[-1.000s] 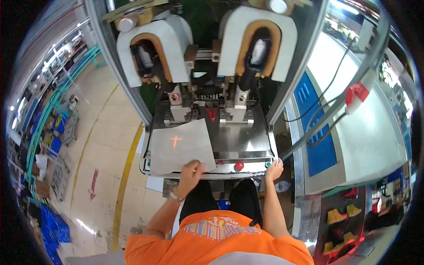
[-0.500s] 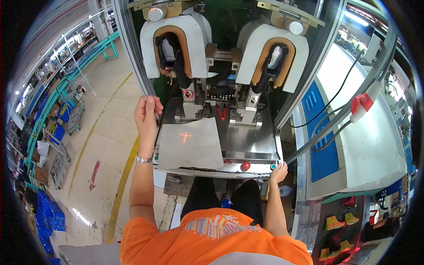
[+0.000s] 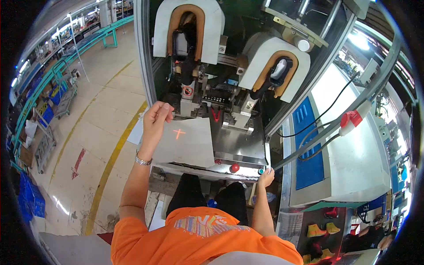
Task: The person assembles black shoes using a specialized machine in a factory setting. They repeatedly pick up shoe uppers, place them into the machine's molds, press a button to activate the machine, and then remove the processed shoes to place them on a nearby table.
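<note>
My left hand (image 3: 157, 118) is raised beside the upper left corner of a pale grey sheet (image 3: 190, 148), its fingers curled in with nothing visible in them. The sheet lies on the left part of the machine's metal table, with a red light cross shining on it. At the table's front right corner, my right hand (image 3: 266, 178) is closed round the front panel's edge (image 3: 249, 172), beside a green button (image 3: 261, 171). Above the table stand two U-shaped white clamps with brown pads, the left clamp (image 3: 213, 31) and the right clamp (image 3: 297, 73). Each surrounds a dark shoe-like piece.
A red knob (image 3: 235, 168) sits on the front panel. Red-handled pliers (image 3: 215, 114) lie behind the sheet. On the right are a white and blue cabinet (image 3: 309, 145), hanging cables with a red connector (image 3: 350, 122), and yellow shoe pieces (image 3: 316, 230). Blue crates (image 3: 31, 198) stand left.
My left hand has moved right, closer to the sheet and the light cross. My right hand stays at the panel corner. The whole view has shifted and turned slightly.
</note>
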{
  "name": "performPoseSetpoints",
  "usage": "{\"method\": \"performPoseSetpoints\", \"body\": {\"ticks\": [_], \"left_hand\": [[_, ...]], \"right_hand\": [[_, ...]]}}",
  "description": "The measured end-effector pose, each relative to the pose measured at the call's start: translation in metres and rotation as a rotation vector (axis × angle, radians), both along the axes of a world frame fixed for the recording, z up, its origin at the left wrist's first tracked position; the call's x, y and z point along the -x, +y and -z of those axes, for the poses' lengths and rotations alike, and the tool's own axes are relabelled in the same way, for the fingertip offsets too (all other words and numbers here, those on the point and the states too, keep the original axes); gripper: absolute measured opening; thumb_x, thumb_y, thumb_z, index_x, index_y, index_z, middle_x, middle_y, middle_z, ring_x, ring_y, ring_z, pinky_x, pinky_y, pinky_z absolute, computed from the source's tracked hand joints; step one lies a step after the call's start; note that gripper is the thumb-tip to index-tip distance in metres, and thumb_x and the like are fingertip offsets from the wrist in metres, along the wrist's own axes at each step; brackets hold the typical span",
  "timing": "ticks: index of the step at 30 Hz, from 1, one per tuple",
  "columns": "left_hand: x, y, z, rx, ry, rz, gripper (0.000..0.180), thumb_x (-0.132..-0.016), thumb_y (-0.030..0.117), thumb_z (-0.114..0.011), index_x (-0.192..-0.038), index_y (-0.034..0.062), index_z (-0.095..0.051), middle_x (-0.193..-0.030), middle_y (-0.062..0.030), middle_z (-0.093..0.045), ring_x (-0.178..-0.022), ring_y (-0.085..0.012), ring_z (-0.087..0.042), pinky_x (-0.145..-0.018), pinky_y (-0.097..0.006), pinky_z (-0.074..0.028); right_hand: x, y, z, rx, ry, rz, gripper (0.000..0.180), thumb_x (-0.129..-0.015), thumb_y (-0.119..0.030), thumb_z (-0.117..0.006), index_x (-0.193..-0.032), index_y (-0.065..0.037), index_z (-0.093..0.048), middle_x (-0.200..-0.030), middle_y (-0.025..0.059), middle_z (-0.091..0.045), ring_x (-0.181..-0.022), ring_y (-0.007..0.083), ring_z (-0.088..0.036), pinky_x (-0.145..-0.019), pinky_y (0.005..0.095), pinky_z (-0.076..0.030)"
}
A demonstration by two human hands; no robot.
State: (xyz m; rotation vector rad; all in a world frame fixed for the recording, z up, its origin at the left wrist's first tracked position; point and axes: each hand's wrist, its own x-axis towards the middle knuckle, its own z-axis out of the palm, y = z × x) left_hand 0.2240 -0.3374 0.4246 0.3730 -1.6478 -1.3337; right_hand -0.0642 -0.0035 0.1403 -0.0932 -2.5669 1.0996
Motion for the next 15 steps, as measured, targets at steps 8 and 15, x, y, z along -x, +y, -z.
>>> {"method": "performPoseSetpoints", "body": {"ticks": [8, 15], "left_hand": [[-0.03, 0.017, 0.006, -0.11, 0.045, 0.034, 0.025, -0.09, 0.023, -0.048, -0.078, 0.0028, -0.056, -0.063, 0.0006, -0.052, -0.057, -0.0054, -0.046, -0.054, -0.019, -0.038], [-0.036, 0.033, 0.037, -0.161, 0.017, 0.107, 0.025, -0.091, 0.022, -0.044, -0.077, 0.0042, -0.055, -0.063, 0.0, -0.052, -0.057, -0.0063, -0.047, -0.054, -0.02, -0.037]], "right_hand": [[-0.024, -0.065, -0.109, 0.354, 0.401, -0.416, 0.021, -0.08, 0.0, -0.053, -0.102, -0.001, -0.055, -0.101, 0.0087, -0.053, -0.082, 0.0159, -0.053, -0.067, 0.0252, -0.043], [-0.065, -0.169, -0.296, 0.449, 0.512, -1.03, 0.012, -0.084, -0.001, -0.053, -0.095, 0.0, -0.056, -0.085, 0.0042, -0.057, -0.079, 0.0096, -0.055, -0.07, 0.0217, -0.044]]}}
